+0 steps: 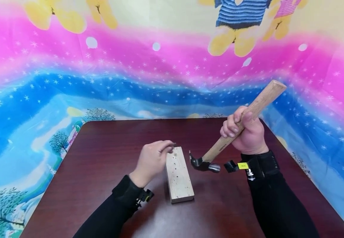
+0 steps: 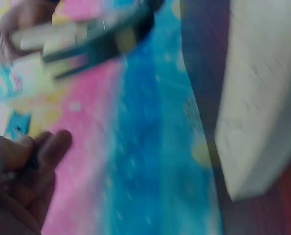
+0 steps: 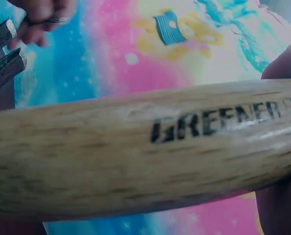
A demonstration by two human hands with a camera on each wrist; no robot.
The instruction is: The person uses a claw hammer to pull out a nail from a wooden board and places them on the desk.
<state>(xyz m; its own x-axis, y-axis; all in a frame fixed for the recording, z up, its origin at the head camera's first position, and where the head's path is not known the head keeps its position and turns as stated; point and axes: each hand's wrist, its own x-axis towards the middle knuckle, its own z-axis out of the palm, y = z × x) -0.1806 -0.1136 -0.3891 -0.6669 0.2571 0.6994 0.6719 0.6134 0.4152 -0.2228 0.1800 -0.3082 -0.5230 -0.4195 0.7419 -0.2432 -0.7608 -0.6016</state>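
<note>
My right hand [image 1: 250, 134] grips a claw hammer [image 1: 217, 148] around its wooden handle, raised to the right of the board. The black hammer head hangs at the lower left end, claw toward the board, and the handle's butt points up and right. Dark lettering marks the handle in the right wrist view. Between the thumb and fingers of my left hand [image 1: 151, 160] is a thin metal nail [image 3: 61, 20], mostly hidden by the fingers. That hand is over the far end of a pale wooden board [image 1: 181, 180], whose top has several small dark holes or nail heads.
The board lies lengthwise on a dark reddish-brown table [image 1: 106, 142]. Behind and beside the table hangs a colourful printed cloth [image 1: 148, 79]. Both wrists wear black straps with small cameras, and the left wrist view is blurred.
</note>
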